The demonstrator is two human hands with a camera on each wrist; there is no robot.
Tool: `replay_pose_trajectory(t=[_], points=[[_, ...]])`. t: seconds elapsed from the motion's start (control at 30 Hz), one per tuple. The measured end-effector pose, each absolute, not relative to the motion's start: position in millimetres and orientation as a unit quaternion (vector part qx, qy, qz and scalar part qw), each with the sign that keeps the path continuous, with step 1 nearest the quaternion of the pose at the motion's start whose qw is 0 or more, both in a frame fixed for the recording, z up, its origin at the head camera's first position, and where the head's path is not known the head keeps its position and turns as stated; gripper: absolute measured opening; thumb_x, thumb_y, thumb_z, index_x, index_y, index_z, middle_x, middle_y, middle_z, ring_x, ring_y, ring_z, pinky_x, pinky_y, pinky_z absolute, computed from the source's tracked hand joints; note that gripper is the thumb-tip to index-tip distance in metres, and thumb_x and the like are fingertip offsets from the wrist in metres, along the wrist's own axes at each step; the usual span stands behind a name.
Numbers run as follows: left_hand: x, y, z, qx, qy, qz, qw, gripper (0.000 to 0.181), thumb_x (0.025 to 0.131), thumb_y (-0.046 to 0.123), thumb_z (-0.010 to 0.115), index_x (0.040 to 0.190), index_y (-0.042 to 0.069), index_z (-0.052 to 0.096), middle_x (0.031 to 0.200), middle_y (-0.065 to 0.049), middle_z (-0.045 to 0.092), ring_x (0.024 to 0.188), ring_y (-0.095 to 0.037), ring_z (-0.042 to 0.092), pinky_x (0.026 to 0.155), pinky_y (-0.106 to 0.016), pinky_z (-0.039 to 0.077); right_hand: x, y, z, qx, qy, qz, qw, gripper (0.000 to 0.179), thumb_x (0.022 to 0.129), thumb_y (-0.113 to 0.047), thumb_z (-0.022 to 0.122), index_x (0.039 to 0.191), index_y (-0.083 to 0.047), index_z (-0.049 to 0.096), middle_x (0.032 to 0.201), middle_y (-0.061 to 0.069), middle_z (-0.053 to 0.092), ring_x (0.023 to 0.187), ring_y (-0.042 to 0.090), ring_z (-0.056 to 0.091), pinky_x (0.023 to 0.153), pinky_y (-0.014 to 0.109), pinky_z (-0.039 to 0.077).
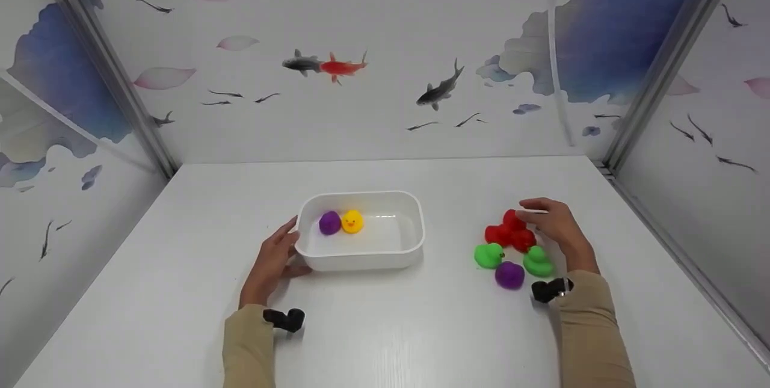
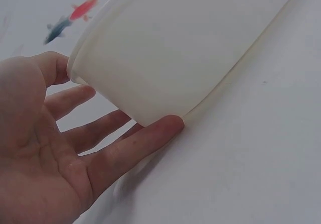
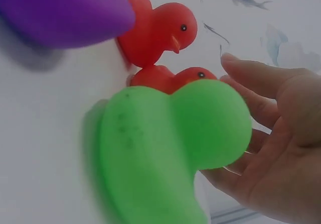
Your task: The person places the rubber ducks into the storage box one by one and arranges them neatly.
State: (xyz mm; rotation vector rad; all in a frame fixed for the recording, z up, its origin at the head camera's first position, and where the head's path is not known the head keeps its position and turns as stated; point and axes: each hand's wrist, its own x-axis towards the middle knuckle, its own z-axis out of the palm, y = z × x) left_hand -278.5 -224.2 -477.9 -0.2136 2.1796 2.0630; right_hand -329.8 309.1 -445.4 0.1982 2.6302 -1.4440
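My left hand [image 1: 274, 258] holds the left end of a white plastic box [image 1: 361, 260], fingers along its side and thumb at the lower front corner. In the left wrist view, one fingertip meets the rim [image 2: 75, 66]. Inside the box sit a purple rubber duck [image 1: 329, 223] and a yellow one [image 1: 352, 221]. My right hand [image 1: 556, 225] is beside three clustered red rubber ducks [image 1: 498, 234], its fingertips right at the rearmost red duck [image 1: 513, 218]. In the right wrist view, its fingers are spread, partly hidden behind a green duck [image 3: 150, 148].
Close in front of the red ducks stand two green ducks, one at left [image 1: 488, 255] and one at right [image 1: 537, 261], with a purple duck [image 1: 510, 275] nearest me. Printed panels [image 1: 385, 123] wall the white table [image 1: 385, 328] at the back and both sides.
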Motion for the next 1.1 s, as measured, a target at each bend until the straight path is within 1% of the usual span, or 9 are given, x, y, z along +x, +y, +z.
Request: replay_pose_trajectory(t=[0.1,0.27,0.4,0.53,0.7,0.87,1.1], points=[[-279.4,-224.1,-478.7,-0.070,0.720,0.688,0.061,0.053,0.107,0.032,0.045,0.158,0.028,0.031,0.158,-0.016,0.041,0.142,-0.037,0.045,0.086,-0.044,0.063,-329.8,310.4,-448.4,0.062,0.871,-0.483,0.069,0.061,0.099,-0.035,0.061,0.150,-0.005,0.044,0.155,0.024,0.041,0.138,0.040,0.042,0.119,0.052,0.040],[-280.5,-222.6,-479.4,-0.074,0.719,0.688,0.063,0.053,0.107,0.032,0.044,0.158,0.029,0.031,0.158,-0.013,0.042,0.143,-0.037,0.045,0.086,-0.043,0.063,-331.4,311.0,-451.0,0.071,0.871,-0.480,0.075,0.063,0.099,-0.037,0.061,0.150,-0.005,0.043,0.156,0.024,0.039,0.142,0.043,0.036,0.121,0.057,0.034],[-280.1,-222.5,-480.4,-0.076,0.719,0.688,0.068,0.054,0.107,0.032,0.044,0.159,0.029,0.030,0.159,-0.014,0.041,0.143,-0.037,0.045,0.086,-0.042,0.063,-332.3,310.6,-453.4,0.082,0.867,-0.484,0.089,0.062,0.100,-0.036,0.059,0.151,-0.005,0.041,0.156,0.024,0.038,0.143,0.043,0.035,0.122,0.057,0.032],[-278.7,-223.5,-479.9,-0.075,0.719,0.687,0.065,0.053,0.107,0.032,0.043,0.159,0.027,0.030,0.159,-0.016,0.040,0.142,-0.039,0.046,0.086,-0.042,0.064,-332.6,307.9,-454.6,0.079,0.869,-0.478,0.096,0.062,0.101,-0.036,0.059,0.151,-0.003,0.041,0.155,0.025,0.039,0.142,0.043,0.036,0.122,0.056,0.034],[-278.5,-224.2,-479.0,-0.077,0.717,0.690,0.063,0.052,0.107,0.030,0.043,0.158,0.028,0.033,0.159,-0.015,0.041,0.142,-0.038,0.046,0.086,-0.043,0.063,-332.5,305.2,-453.7,0.073,0.877,-0.465,0.097,0.062,0.100,-0.034,0.059,0.150,-0.001,0.041,0.154,0.026,0.040,0.141,0.044,0.036,0.121,0.055,0.035],[-279.6,-224.1,-479.1,-0.075,0.719,0.688,0.066,0.052,0.107,0.032,0.043,0.158,0.028,0.032,0.160,-0.014,0.038,0.143,-0.038,0.044,0.086,-0.042,0.064,-332.3,304.7,-453.4,0.076,0.880,-0.459,0.097,0.061,0.101,-0.033,0.058,0.149,0.001,0.041,0.153,0.027,0.041,0.140,0.044,0.037,0.120,0.055,0.036],[-280.8,-224.2,-482.9,-0.073,0.717,0.690,0.066,0.051,0.107,0.031,0.043,0.157,0.030,0.033,0.159,-0.011,0.041,0.144,-0.035,0.045,0.084,-0.043,0.064,-331.2,303.8,-454.1,0.077,0.878,-0.466,0.075,0.059,0.101,-0.030,0.059,0.146,0.004,0.045,0.150,0.028,0.044,0.138,0.042,0.041,0.118,0.052,0.039]])
